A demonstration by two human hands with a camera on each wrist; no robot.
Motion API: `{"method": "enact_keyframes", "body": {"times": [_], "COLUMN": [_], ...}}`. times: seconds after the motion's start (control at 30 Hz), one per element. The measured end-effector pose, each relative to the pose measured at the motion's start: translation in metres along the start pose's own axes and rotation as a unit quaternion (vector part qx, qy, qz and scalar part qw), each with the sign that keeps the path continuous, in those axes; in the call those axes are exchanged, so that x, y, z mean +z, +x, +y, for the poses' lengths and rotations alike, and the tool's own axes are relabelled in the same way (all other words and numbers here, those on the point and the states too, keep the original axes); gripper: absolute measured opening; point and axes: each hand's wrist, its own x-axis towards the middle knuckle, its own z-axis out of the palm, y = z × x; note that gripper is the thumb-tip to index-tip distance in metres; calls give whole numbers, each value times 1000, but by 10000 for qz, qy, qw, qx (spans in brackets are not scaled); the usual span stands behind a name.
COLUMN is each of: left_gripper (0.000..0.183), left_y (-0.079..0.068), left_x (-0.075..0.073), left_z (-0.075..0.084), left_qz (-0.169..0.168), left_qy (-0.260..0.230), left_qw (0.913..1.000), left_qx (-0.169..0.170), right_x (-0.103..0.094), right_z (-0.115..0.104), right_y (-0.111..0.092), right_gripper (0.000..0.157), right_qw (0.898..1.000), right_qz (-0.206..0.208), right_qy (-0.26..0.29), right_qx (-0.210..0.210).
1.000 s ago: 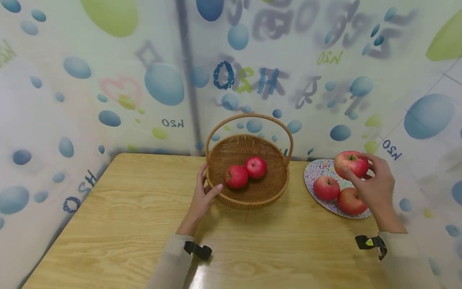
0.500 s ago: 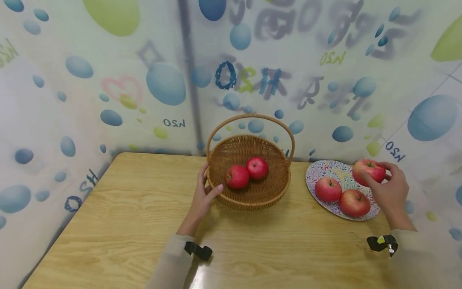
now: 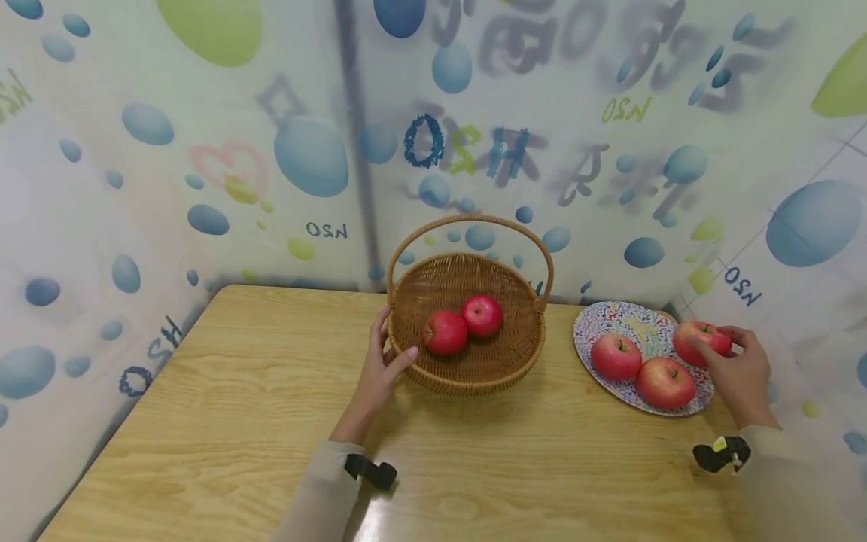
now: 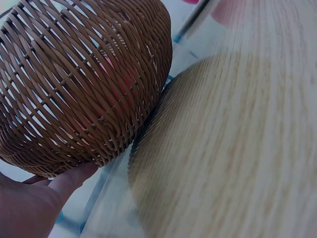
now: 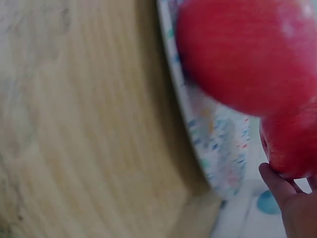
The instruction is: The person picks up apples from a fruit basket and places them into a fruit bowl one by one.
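Gripping the basket (image 3: 467,387) at its left side with the left hand (image 3: 378,375), apparently with thumb over the near-left rim and fingers round the outside. Pinching the held apple (image 3: 698,342) between thumb and fingers of the right hand (image 3: 743,370), at the far-right part of the plate (image 3: 599,315); hard to tell whether resting on it or hanging just above.

Inside the basket: the near apple (image 3: 445,333) and the far apple (image 3: 483,315), seemingly touching. On the plate: the left apple (image 3: 615,357) and the right apple (image 3: 666,382), side by side, both left of the right hand.

At risk, by judgement: a roll off the plate, if let go over its edge rather than its middle. Also a bump against the right apple, from a low sweep leftward or nearward. Perhaps a tipped plate, from weight pressed on that far-right edge. At the basket, a roll of both loose apples, from a tug or tilt by the left hand.

Tight at the far side, with the handle (image 3: 474,217) close to the wall (image 3: 250,90). Tight on the right too, with the right wall near and the worktop (image 3: 223,414) partly hidden there behind hand and sleeve (image 3: 786,482). Roomier between basket and plate, across a strip of wood; roomiest to the left and near.
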Motion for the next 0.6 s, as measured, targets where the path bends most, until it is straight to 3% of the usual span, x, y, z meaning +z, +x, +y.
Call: {"method": "enact_keyframes", "body": {"times": [0.27,0.6], "left_gripper": [82,82], "left_y": [-2,-2], "left_x": [-1,-2], "left_z": [0,0], "left_qz": [-103,-78], "left_qy": [-24,26], "left_qw": [9999,10000], "left_qx": [23,48], "right_x": [6,12], "right_z": [23,23], "right_y": [0,1], "right_gripper": [88,87], "right_qw": [9990,9996], "right_qz": [-328,-216], "right_qy": [-56,-88], "right_qx": [303,172]}}
